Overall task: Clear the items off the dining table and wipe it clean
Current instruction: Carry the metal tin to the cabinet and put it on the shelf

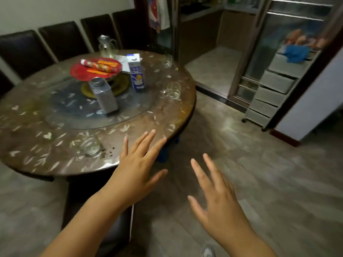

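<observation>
Both hands are open and empty, fingers spread: left hand (pixel 138 169) over the round desk's (pixel 27 127) near edge, right hand (pixel 219 197) lower centre above the floor. Empty glass mug (pixel 91 146) beside crumbs; milk carton (pixel 137 74) upright mid-desk.

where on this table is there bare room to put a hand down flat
The near-left table rim, left of the near glass cup, is bare. So is the right rim between the left hand and the glass mug. The centre is crowded: red plate, milk carton, plastic bottle, glass jug. Crumbs lie beside the near cup.
</observation>
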